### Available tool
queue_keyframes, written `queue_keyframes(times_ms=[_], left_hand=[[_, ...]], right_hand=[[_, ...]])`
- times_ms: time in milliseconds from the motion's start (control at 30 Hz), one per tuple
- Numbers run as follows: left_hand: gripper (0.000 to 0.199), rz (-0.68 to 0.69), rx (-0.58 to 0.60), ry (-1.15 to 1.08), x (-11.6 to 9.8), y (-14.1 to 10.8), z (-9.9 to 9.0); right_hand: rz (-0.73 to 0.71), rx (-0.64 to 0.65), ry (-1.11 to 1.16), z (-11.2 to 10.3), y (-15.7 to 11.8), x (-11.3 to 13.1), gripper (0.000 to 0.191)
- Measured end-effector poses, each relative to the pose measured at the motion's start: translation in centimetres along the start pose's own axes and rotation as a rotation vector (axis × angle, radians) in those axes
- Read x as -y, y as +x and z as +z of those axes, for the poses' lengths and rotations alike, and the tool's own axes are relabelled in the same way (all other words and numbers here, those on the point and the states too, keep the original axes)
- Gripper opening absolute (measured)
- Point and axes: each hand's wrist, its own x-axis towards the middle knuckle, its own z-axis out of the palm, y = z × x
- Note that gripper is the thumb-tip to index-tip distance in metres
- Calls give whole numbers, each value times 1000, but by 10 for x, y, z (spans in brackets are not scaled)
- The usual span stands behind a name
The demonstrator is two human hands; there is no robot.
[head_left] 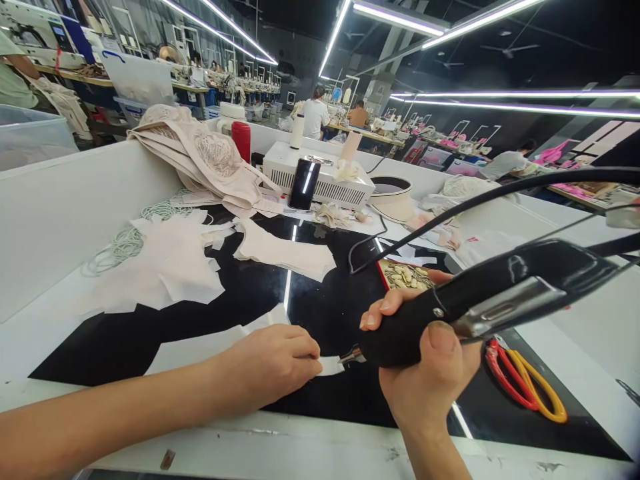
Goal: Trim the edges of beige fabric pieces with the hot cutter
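Note:
My right hand [435, 373] is wrapped round a black corded handheld tool [400, 330], its metal tip pointing left. That tip is at the right end of a white fabric piece [200, 348] lying on the glossy black board [345, 300]. My left hand [280, 360] has its fingers pinched together on the fabric near this end; the fingertips are partly hidden. Farther back lie a stack of cream fabric pieces [285, 250] and a pile of pale cut pieces [165, 267]. Just right of my right hand are scissors [525, 380] with red and yellow handles.
Bras [200, 150] are heaped at the back left, near a red spool [241, 141]. A phone [304, 183] leans on a white vented box [320, 177]. A red-edged tray [405, 277] holds small pieces behind my right hand. The tool's cable arches right. People sit farther off.

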Motion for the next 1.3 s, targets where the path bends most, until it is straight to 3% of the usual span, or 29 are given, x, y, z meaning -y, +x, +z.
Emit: queue_keyframes(times_ms=[367, 1000, 1300], left_hand=[[18, 10, -47, 46, -2, 1, 1], [22, 39, -45, 36, -3, -1, 1], [20, 29, -8, 37, -1, -3, 2]], right_hand=[[74, 50, 103, 12, -3, -3, 49], [54, 58, 79, 10, -6, -2, 30], [23, 33, 57, 4, -3, -3, 33]])
